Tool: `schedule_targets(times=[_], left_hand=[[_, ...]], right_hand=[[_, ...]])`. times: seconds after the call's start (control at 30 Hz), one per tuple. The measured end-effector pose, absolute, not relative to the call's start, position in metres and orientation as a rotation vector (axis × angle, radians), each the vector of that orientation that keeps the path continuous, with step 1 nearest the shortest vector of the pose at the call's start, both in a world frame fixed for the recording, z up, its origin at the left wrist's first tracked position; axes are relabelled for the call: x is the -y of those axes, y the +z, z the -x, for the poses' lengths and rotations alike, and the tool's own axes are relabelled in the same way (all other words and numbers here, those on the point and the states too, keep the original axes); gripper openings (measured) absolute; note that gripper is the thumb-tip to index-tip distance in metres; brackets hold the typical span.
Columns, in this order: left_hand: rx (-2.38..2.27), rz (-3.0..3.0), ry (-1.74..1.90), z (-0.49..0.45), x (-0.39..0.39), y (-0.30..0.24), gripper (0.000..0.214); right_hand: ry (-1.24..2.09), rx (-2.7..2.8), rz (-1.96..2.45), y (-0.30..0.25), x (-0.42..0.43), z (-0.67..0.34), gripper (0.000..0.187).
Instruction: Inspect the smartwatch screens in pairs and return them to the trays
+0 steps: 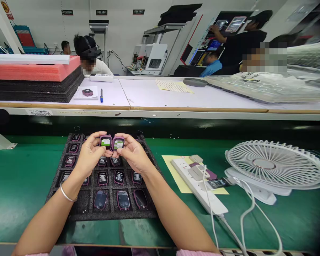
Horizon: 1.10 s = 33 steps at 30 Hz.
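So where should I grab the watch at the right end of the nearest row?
I'd grip the watch by its purple side edges, from above: it lies screen up in a pocket of the foam tray, whose walls likely block a sideways grab.

Thin silvery bangle on L wrist, w/ pink slvs L & R

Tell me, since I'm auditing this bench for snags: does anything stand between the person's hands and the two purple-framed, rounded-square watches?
Nothing visible does: the left hand holds one watch, the right hand the other watch, fingers directly on them. The gridded black foam tray lies beneath; the round white fan stands off to the right.
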<state>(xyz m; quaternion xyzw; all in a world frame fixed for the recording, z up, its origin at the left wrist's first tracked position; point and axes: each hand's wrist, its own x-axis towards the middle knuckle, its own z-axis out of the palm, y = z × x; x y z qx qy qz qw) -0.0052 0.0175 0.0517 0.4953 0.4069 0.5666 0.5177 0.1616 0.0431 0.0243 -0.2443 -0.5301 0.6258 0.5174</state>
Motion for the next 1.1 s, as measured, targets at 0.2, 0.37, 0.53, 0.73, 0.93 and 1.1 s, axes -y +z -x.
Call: schedule_targets(times=[0.2,0.37,0.53,0.73,0.93,1.1], left_hand=[[-0.955,-1.194,1.359,0.0043,-0.0184,0.0496,0.049],[-0.949,-1.202,1.345,0.0037,-0.0180,0.0496,0.049],[-0.970,-1.208,1.350,0.0040,-0.0178,0.0500,0.046],[-0.968,-1.227,1.353,0.0037,-0.0173,0.0498,0.042],[-0.986,-1.210,1.360,0.0034,-0.0175,0.0507,0.042],[-0.961,-1.180,1.368,0.0038,-0.0172,0.0513,0.043]], right_hand=[[1.537,1.212,0.623,0.0246,-0.0454,-0.1615,0.034],[1.588,1.165,0.593,0.0241,-0.0468,-0.1628,0.028],[1.550,1.200,0.604,0.0241,-0.0454,-0.1629,0.035],[1.530,1.211,0.600,0.0238,-0.0448,-0.1619,0.034],[1.512,1.231,0.606,0.0238,-0.0442,-0.1620,0.034],[1.501,1.248,0.578,0.0236,-0.0446,-0.1622,0.039]])
